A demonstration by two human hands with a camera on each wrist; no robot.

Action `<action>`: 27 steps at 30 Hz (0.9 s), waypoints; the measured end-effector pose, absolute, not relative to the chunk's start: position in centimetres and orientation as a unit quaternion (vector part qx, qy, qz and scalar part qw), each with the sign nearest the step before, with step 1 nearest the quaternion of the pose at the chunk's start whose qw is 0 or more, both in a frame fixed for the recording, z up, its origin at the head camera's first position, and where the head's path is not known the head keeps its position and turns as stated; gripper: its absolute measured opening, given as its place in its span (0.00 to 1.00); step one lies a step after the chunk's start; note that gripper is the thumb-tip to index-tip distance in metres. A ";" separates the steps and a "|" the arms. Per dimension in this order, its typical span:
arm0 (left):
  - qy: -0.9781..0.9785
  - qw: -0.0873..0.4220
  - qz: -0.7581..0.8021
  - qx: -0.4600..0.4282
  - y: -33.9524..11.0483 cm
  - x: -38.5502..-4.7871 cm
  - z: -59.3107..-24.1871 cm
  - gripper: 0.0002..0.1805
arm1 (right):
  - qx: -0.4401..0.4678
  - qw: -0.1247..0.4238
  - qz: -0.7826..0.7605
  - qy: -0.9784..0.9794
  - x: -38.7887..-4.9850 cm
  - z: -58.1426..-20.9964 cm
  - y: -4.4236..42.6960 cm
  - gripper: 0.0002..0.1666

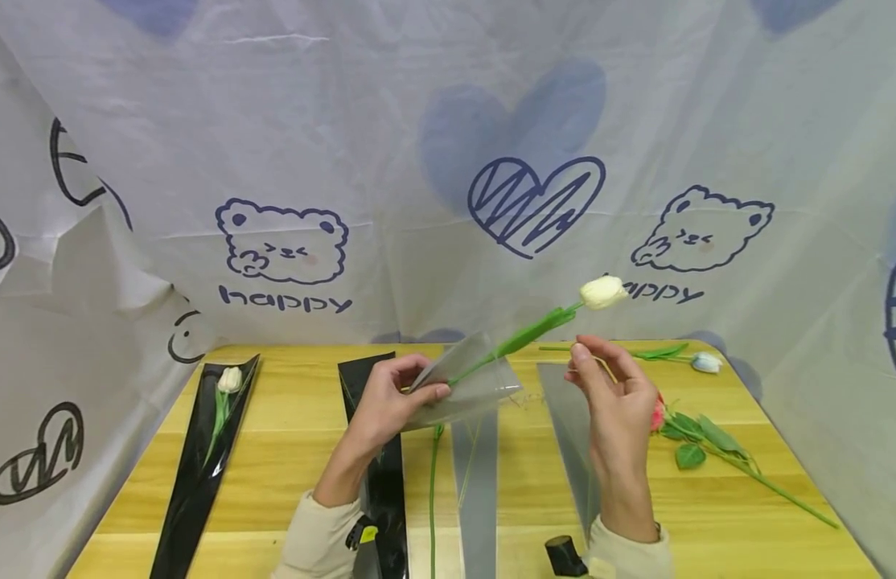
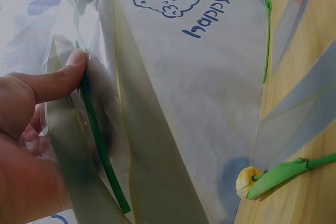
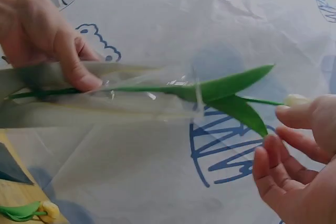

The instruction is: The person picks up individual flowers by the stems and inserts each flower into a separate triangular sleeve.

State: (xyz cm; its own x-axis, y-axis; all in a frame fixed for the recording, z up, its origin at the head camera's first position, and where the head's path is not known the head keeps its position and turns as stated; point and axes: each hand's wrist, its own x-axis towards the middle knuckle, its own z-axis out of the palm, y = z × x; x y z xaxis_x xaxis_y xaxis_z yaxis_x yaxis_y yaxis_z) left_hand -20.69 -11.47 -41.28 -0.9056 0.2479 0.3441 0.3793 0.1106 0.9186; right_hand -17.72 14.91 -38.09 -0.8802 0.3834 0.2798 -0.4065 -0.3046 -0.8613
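Yellow wood tabletop (image 1: 274,466) is shared by wraps (image 1: 191,490) and loose flowers (image 1: 690,457), laid out separately, seemingly for easy reach, while above it a grey-and-clear sleeve (image 1: 477,396) is held aslant with its mouth toward the right. Within it the stem of a white tulip (image 1: 531,332) is enclosed, leaves and bloom projecting past the mouth, and sleeve and stem are pinched together by the left hand (image 1: 390,402), presumably against slipping. Just beside the bloom the right hand (image 1: 618,406) is poised, fingers loosely curved and parted from the thumb, though whether any leaf is touched cannot be told.
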 end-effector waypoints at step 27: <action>-0.752 -0.016 -0.612 -0.244 -11.1 -20.2 -40.8 0.08 | 0.049 0.250 0.830 -0.495 -17.4 -37.8 13.8 0.09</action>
State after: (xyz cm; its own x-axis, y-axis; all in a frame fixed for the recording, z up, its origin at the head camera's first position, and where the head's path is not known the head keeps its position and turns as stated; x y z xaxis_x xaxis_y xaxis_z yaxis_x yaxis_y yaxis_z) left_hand -20.24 -11.12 -40.83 -0.8804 0.3861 0.2755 0.3479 0.1311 0.9283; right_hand -17.40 13.79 -37.78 -0.8701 0.3673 0.3286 -0.4637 -0.3841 -0.7984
